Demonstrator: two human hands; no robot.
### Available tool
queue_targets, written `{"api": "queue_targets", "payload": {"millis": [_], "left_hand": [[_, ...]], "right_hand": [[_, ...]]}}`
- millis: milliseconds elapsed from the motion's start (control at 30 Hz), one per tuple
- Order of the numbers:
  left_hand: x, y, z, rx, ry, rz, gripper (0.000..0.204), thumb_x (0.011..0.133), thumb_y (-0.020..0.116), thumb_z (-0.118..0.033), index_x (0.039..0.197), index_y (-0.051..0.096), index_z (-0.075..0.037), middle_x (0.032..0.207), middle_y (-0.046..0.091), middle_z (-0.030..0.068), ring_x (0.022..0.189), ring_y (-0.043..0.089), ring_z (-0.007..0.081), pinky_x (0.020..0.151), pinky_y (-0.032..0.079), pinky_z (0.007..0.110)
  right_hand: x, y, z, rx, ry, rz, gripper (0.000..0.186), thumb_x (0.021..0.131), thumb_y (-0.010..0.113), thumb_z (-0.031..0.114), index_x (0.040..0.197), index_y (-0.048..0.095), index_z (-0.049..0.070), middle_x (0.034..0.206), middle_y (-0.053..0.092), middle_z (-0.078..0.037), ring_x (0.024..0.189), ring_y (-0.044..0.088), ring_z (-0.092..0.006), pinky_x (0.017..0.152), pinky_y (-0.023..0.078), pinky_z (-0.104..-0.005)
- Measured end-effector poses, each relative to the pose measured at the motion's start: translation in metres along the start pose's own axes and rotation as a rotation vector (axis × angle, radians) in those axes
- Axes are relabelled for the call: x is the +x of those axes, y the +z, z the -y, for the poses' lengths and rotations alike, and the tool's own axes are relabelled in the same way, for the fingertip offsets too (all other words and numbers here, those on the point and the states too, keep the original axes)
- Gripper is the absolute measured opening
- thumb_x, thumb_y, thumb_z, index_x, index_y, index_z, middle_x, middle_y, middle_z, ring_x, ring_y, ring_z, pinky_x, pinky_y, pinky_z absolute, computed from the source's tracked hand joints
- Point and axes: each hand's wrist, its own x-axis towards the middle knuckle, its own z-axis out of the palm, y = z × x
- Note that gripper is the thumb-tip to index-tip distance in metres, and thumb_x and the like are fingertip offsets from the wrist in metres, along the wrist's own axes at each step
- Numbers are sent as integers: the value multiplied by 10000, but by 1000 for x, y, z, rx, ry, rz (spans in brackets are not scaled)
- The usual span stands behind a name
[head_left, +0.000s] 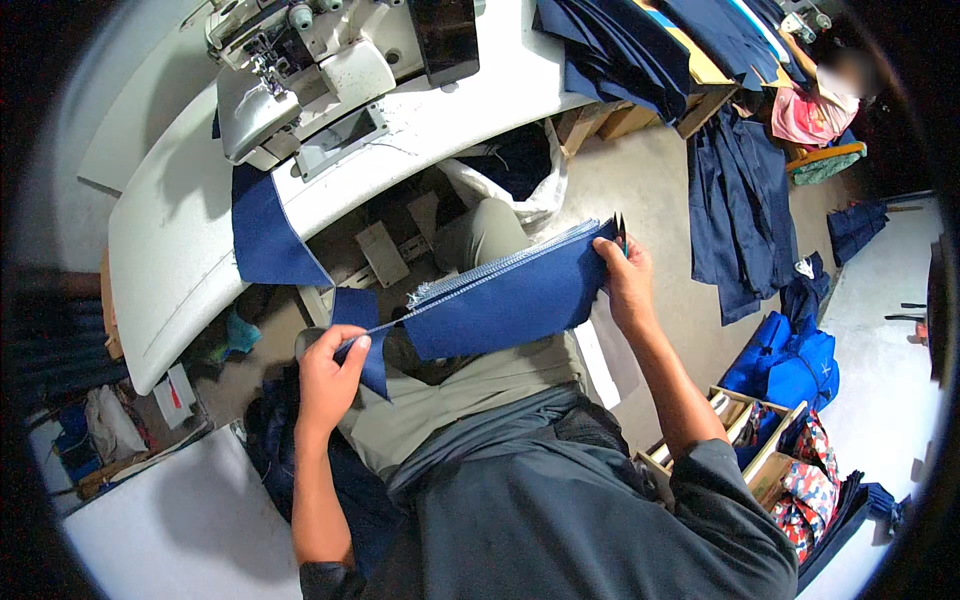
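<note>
My right hand [628, 280] is closed on the right end of a stack of navy fabric pieces [500, 305], held above my lap. The stack's upper edges carry pale overlock stitching. Dark pointed blades of thread snips [621, 228] stick up from the same hand. My left hand [333, 378] pinches a smaller navy fabric piece [372, 372] at its stitched edge, by the stack's left end. Between machine and left hand hangs another navy fabric piece [270, 232], draped over the table edge; its lower corner meets the piece at my left hand.
An overlock sewing machine [310, 70] stands on the white table [440, 125]. Navy cloth piles [620, 60] lie on a wooden stand at upper right. Below the table are a white sack [545, 190] and a pedal [382, 252]. A wooden box [770, 465] sits at right. Another person [815, 110] sits farther off.
</note>
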Motion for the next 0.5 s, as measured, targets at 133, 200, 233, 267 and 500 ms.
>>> {"api": "queue_targets", "payload": {"millis": [133, 200, 233, 267, 500], "left_hand": [[10, 11, 8, 41, 19, -27, 151, 925, 708, -137, 974, 698, 7, 776, 682, 93, 706, 590, 119, 679, 492, 306], [12, 14, 4, 54, 45, -31, 155, 924, 710, -140, 981, 704, 4, 777, 692, 102, 696, 599, 119, 664, 494, 316], [11, 13, 3, 54, 44, -31, 155, 924, 710, -140, 983, 704, 3, 778, 692, 101, 697, 601, 117, 661, 494, 314], [10, 13, 3, 54, 42, -31, 155, 925, 710, -141, 985, 704, 2, 778, 693, 100, 698, 602, 116, 659, 493, 313], [1, 10, -4, 9, 57, -14, 158, 933, 709, -146, 996, 709, -1, 746, 673, 82, 681, 578, 101, 628, 470, 292]], "right_hand": [[11, 3, -12, -210, -123, -13, 167, 941, 699, 165, 827, 633, 64, 713, 519, 87, 629, 433, -25, 551, 356, -227], [16, -5, -33, -300, -163, -46, 162, 934, 722, 174, 857, 643, 55, 714, 511, 84, 637, 432, -29, 566, 362, -221], [16, 1, -32, -345, -180, -53, 164, 930, 734, 178, 873, 647, 51, 714, 508, 82, 641, 431, -31, 573, 365, -218], [11, 4, -29, -393, -170, -101, 180, 927, 746, 191, 934, 644, 43, 727, 499, 80, 642, 427, -34, 583, 367, -214], [-42, 42, 5, 7, -283, -195, 137, 991, 665, 187, 961, 593, 74, 744, 496, 60, 605, 429, -24, 528, 337, -194]]}}
